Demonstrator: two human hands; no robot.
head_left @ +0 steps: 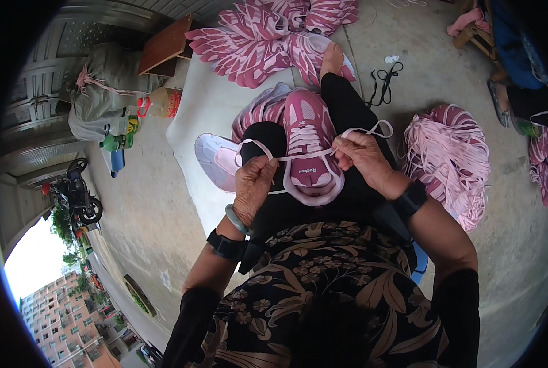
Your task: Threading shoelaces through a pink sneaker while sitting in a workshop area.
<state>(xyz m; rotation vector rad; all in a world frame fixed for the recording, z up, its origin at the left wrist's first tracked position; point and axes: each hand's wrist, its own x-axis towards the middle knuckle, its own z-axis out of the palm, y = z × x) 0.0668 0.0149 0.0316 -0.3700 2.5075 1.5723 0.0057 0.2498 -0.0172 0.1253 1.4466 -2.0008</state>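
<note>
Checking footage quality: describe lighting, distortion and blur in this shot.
Head view: soft, even daylight with faint shadows; strong fisheye bending and a black rim; sky at lower left blown out; the left hand, right hand and pink shoe upper are sharp.

A heap of pink-and-white shoe uppers (268, 37) lies ahead on the concrete floor (445, 80), a bundle of pink laces (448, 159) right, a black lace (384, 83) between, a parked motorcycle (74, 196) far left.

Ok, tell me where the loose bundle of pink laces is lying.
In the head view the bundle of pink laces lies on the concrete floor at the person's right, just beyond the right hand and beside the lap.
</note>
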